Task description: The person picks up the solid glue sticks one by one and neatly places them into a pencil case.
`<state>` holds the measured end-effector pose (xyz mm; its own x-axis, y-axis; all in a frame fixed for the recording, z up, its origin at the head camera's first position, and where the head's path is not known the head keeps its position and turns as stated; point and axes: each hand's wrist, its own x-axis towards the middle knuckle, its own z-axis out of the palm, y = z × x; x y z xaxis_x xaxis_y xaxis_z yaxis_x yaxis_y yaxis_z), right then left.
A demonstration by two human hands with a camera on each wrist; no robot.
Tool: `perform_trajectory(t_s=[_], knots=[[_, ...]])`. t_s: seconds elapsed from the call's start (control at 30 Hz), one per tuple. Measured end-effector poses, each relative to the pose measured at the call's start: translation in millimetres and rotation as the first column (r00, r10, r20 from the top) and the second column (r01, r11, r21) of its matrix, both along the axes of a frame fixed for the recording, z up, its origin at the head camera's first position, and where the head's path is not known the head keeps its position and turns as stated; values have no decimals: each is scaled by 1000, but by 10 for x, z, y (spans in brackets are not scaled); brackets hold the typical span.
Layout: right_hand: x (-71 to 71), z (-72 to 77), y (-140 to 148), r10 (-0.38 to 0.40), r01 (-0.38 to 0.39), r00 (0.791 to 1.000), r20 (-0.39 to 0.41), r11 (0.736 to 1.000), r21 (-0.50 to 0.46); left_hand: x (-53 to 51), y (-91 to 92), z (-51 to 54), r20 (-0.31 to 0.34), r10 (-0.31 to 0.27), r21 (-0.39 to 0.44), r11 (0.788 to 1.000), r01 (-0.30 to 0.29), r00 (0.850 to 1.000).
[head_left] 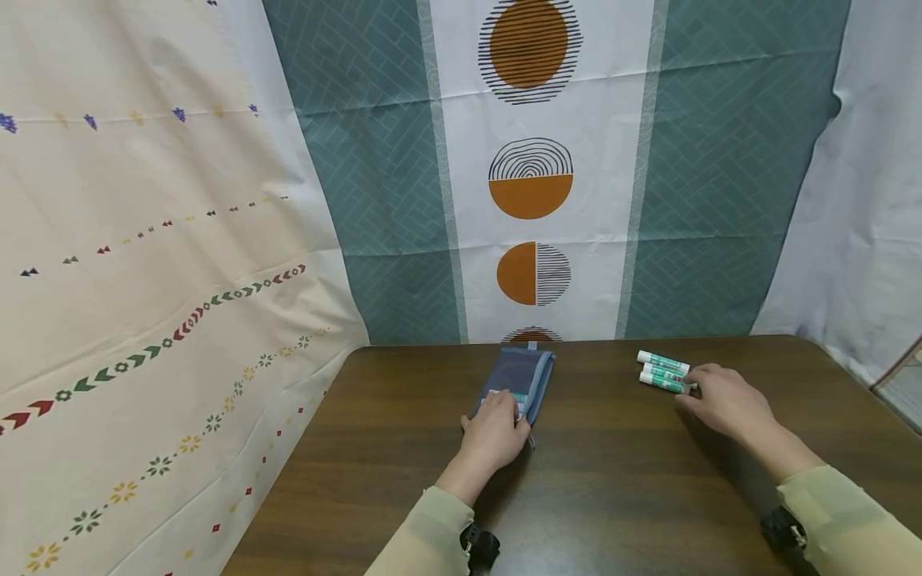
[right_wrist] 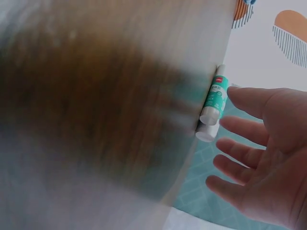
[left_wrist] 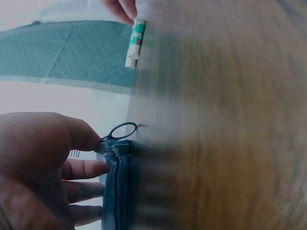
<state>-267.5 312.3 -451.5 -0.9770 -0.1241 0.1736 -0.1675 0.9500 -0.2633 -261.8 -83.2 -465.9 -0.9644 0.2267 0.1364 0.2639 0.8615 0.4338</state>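
Note:
A blue mesh zip pouch (head_left: 511,370) lies on the table, with a white and teal patch showing beside the fingers. My left hand (head_left: 493,432) rests on its near end. In the left wrist view, the thumb touches the corner of the pouch (left_wrist: 116,187) by a dark loop (left_wrist: 123,130), and the other fingers press along it. Three glue sticks (head_left: 663,371), white with green labels, lie side by side at the right. Beside their right ends is my right hand (head_left: 727,400); its fingers are loosely spread, thumb close to a glue stick (right_wrist: 216,96), and grip nothing.
The brown wooden table (head_left: 598,480) runs back to a teal and white patterned cloth (head_left: 389,200). A cream printed cloth (head_left: 144,320) hangs along the left side, and a white cloth (head_left: 857,208) at the right.

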Motion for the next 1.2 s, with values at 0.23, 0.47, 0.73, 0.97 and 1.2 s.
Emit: perform_trajectory(t_s=[0.23, 0.47, 0.73, 0.97, 1.2], knots=[[-3, 26, 6, 4, -4, 1000, 13, 1000, 15, 1, 1, 2, -3, -1, 2, 1000, 1, 1000], [-32, 15, 14, 3, -3, 1000, 24, 1000, -15, -5, -1, -7, -5, -1, -3, 1000, 1, 1000], [-84, -4, 26, -10, 11, 1000, 29, 1000, -15, -6, 4, -5, -10, 0, -3, 1000, 0, 1000], [-108, -6, 11, -10, 10, 1000, 9, 1000, -3, -6, 10, -11, -9, -1, -5, 1000, 1, 1000], [-122, -43, -3, 20, -19, 999, -33, 1000, 15, -2, 6, -11, -21, -6, -8, 1000, 6, 1000]])
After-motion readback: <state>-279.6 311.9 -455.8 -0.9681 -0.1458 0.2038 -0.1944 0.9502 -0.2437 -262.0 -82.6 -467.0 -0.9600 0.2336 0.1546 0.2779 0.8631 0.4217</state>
